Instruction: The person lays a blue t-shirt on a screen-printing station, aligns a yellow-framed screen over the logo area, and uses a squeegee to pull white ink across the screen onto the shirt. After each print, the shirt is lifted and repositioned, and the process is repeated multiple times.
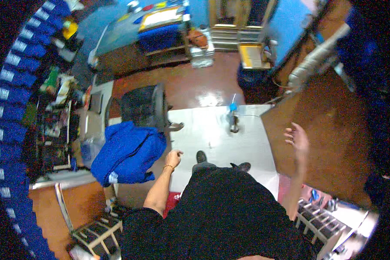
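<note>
Holds left hand (173, 159) curled beside blue cloth (128, 151), located at the near edge of the chair (138, 106); impossible to tell whether clamped on anything. Holds right hand (298, 139) out with fingers apart, beyond the right edge of the white flooring (195, 123).

1 head-worn fisheye looks down from just above the black shirt (221, 212).

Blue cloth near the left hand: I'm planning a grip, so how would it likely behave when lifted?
The blue cloth would probably sag and fold limply, judging by its soft creases. It seems unlikely to roll, given its uneven, angular outline.
</note>
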`<state>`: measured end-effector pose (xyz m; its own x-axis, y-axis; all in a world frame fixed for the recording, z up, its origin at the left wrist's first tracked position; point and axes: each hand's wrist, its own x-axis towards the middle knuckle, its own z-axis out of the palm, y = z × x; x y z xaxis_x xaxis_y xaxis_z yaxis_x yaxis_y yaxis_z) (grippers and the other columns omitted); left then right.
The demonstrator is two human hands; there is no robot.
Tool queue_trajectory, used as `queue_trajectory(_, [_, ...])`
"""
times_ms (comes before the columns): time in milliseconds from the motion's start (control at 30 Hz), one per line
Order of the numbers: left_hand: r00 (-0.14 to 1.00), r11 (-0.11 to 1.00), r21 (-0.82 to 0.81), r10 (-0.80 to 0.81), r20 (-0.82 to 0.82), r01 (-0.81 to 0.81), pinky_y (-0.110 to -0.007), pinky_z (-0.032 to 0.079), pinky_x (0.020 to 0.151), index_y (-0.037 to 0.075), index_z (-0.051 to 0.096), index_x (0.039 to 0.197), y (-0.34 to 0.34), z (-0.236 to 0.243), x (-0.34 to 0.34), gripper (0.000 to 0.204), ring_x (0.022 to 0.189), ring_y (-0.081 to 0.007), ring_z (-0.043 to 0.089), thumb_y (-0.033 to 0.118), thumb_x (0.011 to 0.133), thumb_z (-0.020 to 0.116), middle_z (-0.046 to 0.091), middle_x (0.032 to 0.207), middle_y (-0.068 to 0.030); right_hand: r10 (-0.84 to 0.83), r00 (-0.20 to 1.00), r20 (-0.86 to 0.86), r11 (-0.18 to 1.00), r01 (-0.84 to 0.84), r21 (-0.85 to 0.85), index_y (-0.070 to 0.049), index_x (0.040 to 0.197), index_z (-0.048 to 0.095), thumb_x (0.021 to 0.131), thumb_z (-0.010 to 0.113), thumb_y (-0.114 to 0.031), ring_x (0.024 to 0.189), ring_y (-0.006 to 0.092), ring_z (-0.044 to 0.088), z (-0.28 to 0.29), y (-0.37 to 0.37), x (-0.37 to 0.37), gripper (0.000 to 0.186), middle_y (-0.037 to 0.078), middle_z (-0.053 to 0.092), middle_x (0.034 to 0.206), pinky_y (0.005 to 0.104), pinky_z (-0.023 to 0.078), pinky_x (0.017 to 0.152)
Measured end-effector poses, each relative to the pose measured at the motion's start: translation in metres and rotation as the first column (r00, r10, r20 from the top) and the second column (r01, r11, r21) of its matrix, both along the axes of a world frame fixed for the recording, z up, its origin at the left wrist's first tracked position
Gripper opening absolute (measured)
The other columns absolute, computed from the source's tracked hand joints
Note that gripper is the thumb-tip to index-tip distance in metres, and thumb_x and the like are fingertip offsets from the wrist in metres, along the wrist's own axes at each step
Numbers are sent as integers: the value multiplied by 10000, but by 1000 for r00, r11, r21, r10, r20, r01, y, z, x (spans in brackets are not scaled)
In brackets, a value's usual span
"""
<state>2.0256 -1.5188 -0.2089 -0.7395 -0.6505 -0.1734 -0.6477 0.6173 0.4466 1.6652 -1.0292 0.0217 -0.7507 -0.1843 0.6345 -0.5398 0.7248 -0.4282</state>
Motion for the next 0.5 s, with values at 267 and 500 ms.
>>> queue_trajectory(267, [843,947,17,293,-451,-320,-425,569,797,110,771,1101,51,95,239,264,896,-336,707,37,875,655,697,1040,-146,400,228,888,678,-725,-120,-26,1159,760,920,789,-188,704,154,697,-274,-92,216,291,82,764,906,322,542,655])
queue_trajectory(500, [341,547,264,761,-552,-795,-399,590,761,66,784,1074,-1,156,288,192,826,-295,755,205,961,714,775,1003,-158,178,83,980,490,-872,-15,-43,1163,755,964,767,-229,613,85,625,-258,-210,134,273,39,732,811,283,411,474])
